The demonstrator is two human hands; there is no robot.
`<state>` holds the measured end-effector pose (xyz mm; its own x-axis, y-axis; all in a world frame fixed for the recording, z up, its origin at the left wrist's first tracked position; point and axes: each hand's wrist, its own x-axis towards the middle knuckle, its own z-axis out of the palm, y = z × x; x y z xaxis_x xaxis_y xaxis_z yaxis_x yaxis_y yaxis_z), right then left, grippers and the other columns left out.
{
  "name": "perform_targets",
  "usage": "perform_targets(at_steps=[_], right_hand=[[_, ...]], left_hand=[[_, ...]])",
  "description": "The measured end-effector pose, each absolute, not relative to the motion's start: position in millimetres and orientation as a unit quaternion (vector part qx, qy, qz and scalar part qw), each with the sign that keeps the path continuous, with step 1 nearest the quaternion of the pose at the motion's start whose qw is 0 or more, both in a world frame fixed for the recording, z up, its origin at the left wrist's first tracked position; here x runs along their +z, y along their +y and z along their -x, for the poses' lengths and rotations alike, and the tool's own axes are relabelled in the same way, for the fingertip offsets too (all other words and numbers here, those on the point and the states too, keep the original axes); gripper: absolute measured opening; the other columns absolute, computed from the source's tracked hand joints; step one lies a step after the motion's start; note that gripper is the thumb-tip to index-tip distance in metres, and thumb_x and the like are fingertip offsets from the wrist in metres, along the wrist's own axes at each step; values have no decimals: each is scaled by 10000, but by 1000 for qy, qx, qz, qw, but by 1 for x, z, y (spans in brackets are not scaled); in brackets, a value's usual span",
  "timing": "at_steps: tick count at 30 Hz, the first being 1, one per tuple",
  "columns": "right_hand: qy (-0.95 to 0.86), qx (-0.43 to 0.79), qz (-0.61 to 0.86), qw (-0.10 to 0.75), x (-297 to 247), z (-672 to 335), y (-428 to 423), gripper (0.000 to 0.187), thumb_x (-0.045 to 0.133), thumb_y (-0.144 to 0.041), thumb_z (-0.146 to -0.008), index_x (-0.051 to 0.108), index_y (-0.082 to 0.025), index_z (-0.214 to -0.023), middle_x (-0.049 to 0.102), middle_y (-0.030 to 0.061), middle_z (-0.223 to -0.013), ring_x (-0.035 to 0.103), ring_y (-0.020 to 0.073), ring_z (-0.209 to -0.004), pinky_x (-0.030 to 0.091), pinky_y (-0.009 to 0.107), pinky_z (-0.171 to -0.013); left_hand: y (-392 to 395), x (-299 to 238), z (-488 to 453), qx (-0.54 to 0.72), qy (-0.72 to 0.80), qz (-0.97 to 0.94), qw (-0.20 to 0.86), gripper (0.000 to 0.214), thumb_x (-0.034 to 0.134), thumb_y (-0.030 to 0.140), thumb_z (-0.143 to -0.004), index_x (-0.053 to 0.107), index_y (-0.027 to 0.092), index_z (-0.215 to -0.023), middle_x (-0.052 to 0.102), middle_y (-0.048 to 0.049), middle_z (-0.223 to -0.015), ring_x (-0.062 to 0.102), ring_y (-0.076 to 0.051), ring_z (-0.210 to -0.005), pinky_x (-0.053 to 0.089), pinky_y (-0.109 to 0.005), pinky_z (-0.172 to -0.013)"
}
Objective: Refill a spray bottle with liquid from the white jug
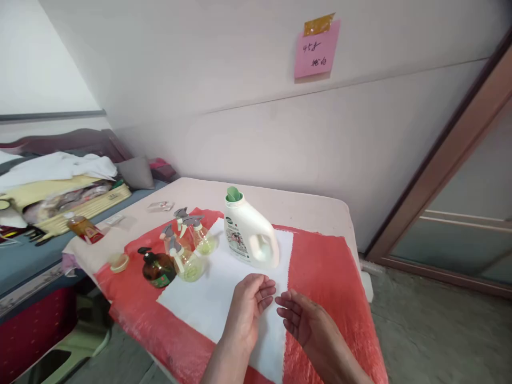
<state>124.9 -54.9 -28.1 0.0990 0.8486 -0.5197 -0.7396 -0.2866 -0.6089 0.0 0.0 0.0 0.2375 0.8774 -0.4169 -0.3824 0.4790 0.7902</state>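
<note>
Both hands hang over the near part of a white sheet (224, 298), and neither one holds anything. The left hand (250, 304) is loosely open, fingers slightly curled and pointing away from the person, its fingertips just short of the base of a white jug (250, 234). The right hand (304, 320) is open too, palm turned inward, fingers pointing toward the left hand; the fingertips of the two hands are close but apart.

The white jug stands upright on the far part of the sheet, just beyond the hands, with a green cap on top and its handle facing them. To the left of the jug stand two clear spray bottles (192, 250) with grey triggers and yellowish liquid in them, close together at the sheet's left edge. Left of those, further from the jug, is a dark brown pump bottle (158, 266) resting on the red cloth (332, 282) that lies under the sheet. A small pale lid (119, 262) sits further left again, at the cloth's edge. The cloth covers a pale table (304, 205), which shows bare behind the jug. High on the wall above the jug is a pink note (317, 50).
</note>
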Motion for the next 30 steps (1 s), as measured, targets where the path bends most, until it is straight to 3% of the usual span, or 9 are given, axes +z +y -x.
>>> perform_targets(at_steps=[11,30], right_hand=[[-55,661,470,583,-42,-121,-52,312,785,-391,-640,702,-166,-839,757,60,-864,667,158,-738,488,239,-647],[-91,663,487,561,-42,-117,-53,337,783,-425,-655,707,-171,-864,751,72,-920,664,164,-787,490,240,-671]], left_hand=[[5,1,9,439,439,-301,724,214,634,349,-775,595,146,-833,691,-123,-938,639,-187,-832,434,-303,-776],[5,9,15,449,439,-304,716,224,651,360,-751,586,151,-796,679,-116,-919,622,-183,-820,425,-304,-774]])
